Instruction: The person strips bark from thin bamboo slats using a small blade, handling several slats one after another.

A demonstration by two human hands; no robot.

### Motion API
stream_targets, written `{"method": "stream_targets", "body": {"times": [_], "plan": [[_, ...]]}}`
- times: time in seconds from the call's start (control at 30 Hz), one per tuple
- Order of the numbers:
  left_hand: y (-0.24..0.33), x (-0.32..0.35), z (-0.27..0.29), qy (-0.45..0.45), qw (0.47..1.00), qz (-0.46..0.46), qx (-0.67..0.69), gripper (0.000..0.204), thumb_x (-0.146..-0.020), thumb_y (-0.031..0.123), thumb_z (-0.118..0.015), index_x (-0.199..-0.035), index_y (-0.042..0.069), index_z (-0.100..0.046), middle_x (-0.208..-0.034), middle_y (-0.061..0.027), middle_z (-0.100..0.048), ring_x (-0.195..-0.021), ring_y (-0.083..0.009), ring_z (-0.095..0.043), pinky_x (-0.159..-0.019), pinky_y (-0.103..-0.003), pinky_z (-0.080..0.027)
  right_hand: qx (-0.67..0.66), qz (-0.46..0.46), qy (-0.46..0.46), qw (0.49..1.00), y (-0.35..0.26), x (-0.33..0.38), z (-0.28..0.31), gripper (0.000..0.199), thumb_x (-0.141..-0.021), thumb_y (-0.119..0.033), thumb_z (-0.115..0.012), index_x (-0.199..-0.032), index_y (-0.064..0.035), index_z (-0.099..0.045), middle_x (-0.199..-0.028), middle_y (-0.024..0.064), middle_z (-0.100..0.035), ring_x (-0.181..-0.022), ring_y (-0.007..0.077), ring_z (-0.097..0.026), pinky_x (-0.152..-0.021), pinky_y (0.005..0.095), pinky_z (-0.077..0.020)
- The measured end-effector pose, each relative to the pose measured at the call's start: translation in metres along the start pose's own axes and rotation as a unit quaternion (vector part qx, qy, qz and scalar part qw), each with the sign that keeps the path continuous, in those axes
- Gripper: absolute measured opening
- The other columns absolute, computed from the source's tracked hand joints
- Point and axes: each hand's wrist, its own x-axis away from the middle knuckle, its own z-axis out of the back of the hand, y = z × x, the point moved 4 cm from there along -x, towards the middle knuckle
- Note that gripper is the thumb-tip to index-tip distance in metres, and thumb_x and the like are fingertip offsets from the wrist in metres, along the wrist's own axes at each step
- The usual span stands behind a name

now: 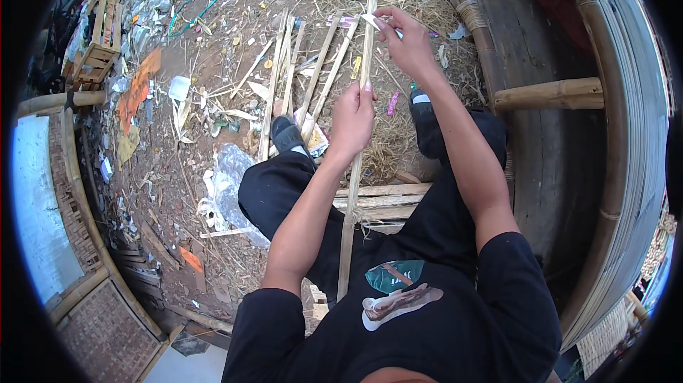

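A long, narrow bamboo strip runs from my lap up past the top edge of the view. My left hand is closed round its middle, with the thumb along the strip. Farther up, my right hand is closed in a pinch beside the strip. A small pale, pointed flat piece sticks out from its fingertips across the strip; whether it is a blade or a sliver, I cannot tell. Several more bamboo strips lie on the ground just left of my hands, their near ends by my left shoe.
Litter and shavings cover the dirt ground. A clear plastic bag lies beside my left knee. Wooden slats lie between my legs. A bamboo frame with a crossbar stands close on my right; a wooden crate is at far left.
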Motion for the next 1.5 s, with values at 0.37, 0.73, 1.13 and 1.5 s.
{"method": "stream_targets", "body": {"times": [0.37, 0.73, 1.13, 1.5], "plan": [[0.010, 0.028, -0.004, 0.019, 0.999, -0.017, -0.019, 0.032, -0.097, 0.027, -0.054, -0.083, -0.002, -0.053, -0.056, -0.0076, -0.050, -0.050, -0.0148, -0.047, -0.050, -0.035, -0.038, 0.055, 0.084, 0.003, 0.995, 0.006, -0.003, -0.006, 0.031, -0.095, -0.014, -0.056, -0.123, -0.0222, -0.066, -0.067, 0.0043, -0.061, -0.058, 0.0080, -0.054, -0.058, 0.0285, -0.0453], [0.015, 0.037, 0.016, -0.011, 0.999, 0.036, -0.021, 0.025, -0.091, 0.022, -0.067, -0.077, 0.008, -0.051, -0.061, 0.0073, -0.044, -0.051, -0.0013, -0.035, -0.045, -0.023, -0.027, 0.044, 0.029, -0.087, 0.995, 0.008, 0.003, -0.020, 0.030, -0.095, -0.012, -0.055, -0.123, -0.0160, -0.065, -0.114, 0.0159, -0.068, -0.105, 0.0241, -0.066, -0.089, 0.0331, -0.0491], [0.012, 0.025, 0.030, 0.037, 0.996, 0.037, -0.071, 0.029, -0.086, 0.024, -0.069, -0.075, 0.003, -0.054, -0.056, -0.0036, -0.054, -0.049, -0.0111, -0.048, -0.047, -0.031, -0.040, 0.012, 0.016, -0.186, 0.982, 0.007, 0.018, -0.052, 0.034, -0.093, -0.012, -0.053, -0.122, -0.0241, -0.066, -0.079, 0.0119, -0.067, -0.060, 0.0182, -0.055, -0.063, 0.0330, -0.0465], [0.007, 0.026, 0.011, -0.016, 1.000, 0.021, 0.017, 0.026, -0.093, 0.028, -0.064, -0.086, 0.004, -0.055, -0.057, 0.0052, -0.043, -0.048, -0.0042, -0.037, -0.044, -0.026, -0.029, 0.032, 0.083, -0.008, 0.996, 0.002, -0.003, -0.010, 0.037, -0.096, -0.008, -0.050, -0.127, -0.0229, -0.063, -0.087, 0.0129, -0.071, -0.068, 0.0100, -0.059, -0.066, 0.0284, -0.0479]]}}
